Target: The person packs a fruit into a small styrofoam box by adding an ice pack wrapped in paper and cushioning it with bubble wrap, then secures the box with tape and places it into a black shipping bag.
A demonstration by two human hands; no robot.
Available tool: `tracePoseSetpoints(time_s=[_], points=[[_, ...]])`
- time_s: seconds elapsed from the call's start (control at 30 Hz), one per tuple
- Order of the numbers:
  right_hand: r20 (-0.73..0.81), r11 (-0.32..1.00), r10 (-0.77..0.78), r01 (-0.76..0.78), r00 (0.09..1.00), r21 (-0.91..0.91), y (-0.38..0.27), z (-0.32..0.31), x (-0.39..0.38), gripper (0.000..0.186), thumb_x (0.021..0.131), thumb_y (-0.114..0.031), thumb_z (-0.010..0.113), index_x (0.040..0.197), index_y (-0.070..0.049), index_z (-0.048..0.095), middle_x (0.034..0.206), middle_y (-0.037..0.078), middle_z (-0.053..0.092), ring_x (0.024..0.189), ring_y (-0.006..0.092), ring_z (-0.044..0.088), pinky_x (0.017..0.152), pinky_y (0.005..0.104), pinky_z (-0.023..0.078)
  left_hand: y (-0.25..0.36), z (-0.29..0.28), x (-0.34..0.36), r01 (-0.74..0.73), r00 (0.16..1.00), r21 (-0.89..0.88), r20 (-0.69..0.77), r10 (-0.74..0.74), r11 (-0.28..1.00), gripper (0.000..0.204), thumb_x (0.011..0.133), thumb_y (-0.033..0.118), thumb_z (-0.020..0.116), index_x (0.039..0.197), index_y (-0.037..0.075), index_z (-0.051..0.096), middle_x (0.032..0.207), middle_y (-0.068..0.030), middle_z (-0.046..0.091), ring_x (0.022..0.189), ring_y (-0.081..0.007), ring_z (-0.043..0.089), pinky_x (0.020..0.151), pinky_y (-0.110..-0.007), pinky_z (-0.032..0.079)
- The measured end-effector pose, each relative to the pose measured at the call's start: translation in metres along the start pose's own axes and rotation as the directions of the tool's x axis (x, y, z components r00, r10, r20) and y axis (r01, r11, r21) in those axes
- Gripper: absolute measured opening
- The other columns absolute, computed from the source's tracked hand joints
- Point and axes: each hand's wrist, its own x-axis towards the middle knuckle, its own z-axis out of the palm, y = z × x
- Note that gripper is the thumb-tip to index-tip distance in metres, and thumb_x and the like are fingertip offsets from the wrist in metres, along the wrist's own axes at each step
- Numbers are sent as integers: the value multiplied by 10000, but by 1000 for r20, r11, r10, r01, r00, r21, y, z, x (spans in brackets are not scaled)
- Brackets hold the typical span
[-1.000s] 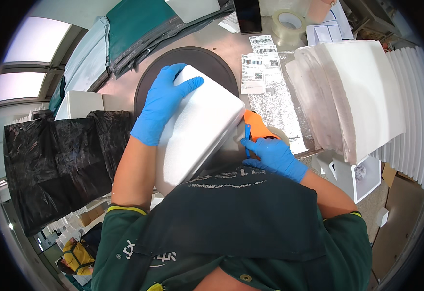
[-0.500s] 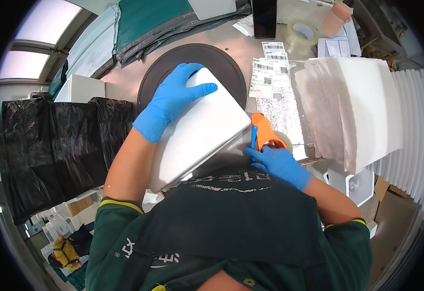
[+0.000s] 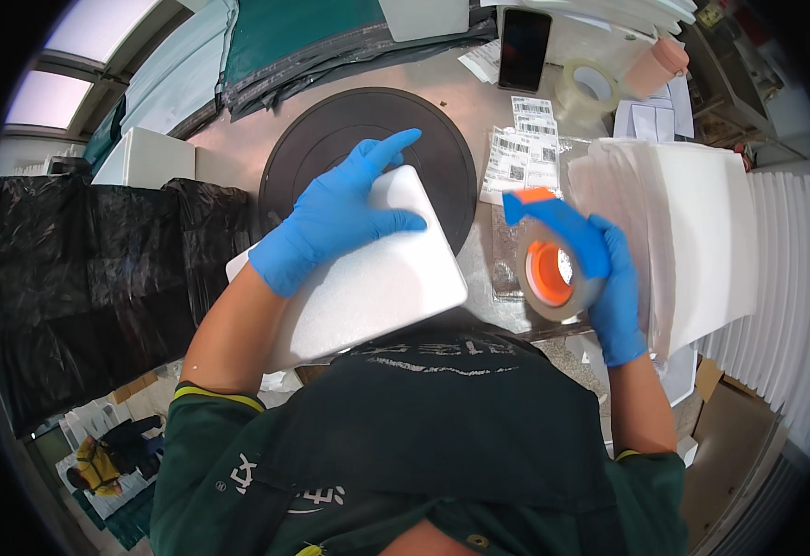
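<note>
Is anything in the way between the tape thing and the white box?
Nothing I can see stands between the tape dispenser in the right hand and the white foam box, just a gap over the flat tabletop. The paper labels lie farther off, beyond that gap.

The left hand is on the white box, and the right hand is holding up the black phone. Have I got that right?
Not quite: the head view shows the right hand holding an orange-and-blue tape dispenser, not the black phone. The left hand is on the white box, as you say.
</note>
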Motion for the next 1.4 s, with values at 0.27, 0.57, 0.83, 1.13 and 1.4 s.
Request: tracePoseSetpoints(time_s=[0.27,0.57,0.83,1.13,1.4], points=[[447,853,330,-465,832,235,-3,60,89,313,957,-354,508,956,-53,593,683,0,543,541,84,523,490,208,460,-9,-3,2,-204,971,132,-97,217,970,1048,630,433,823,1471,260,223,1419,-144,391,1271,-357,426,1037,-444,389],[294,974,223,-204,929,-93,-30,26,-7,278,927,-145,540,1168,-13,581,922,38,622,754,80,585,670,212,510,0,6,-3,54,997,40,-65,-51,998,943,655,482,794,1440,299,304,1224,-118,580,1120,-300,573,940,-408,471],[463,979,178,-108,868,-175,-2,-36,-59,301,882,-110,596,1162,1,598,978,27,629,841,82,569,757,229,492,-1,18,11,108,971,73,-222,-90,991,918,676,540,751,1435,238,330,1263,-173,548,1167,-315,543,977,-401,437],[302,920,-121,-8,946,393,9,34,-31,366,960,-168,421,1240,52,508,1186,131,578,1046,188,579,930,334,484,13,15,-18,-185,926,386,-241,292,904,664,811,365,685,1375,129,426,1380,-180,392,1302,-345,361,1070,-431,317],[187,699,114,-212,976,683,25,60,33,266,956,-180,377,1086,-27,552,1028,85,590,859,188,603,789,328,534,14,63,-35,-129,907,698,-204,368,705,577,900,477,510,1382,169,433,1445,-207,329,1373,-392,231,1122,-528,134]])
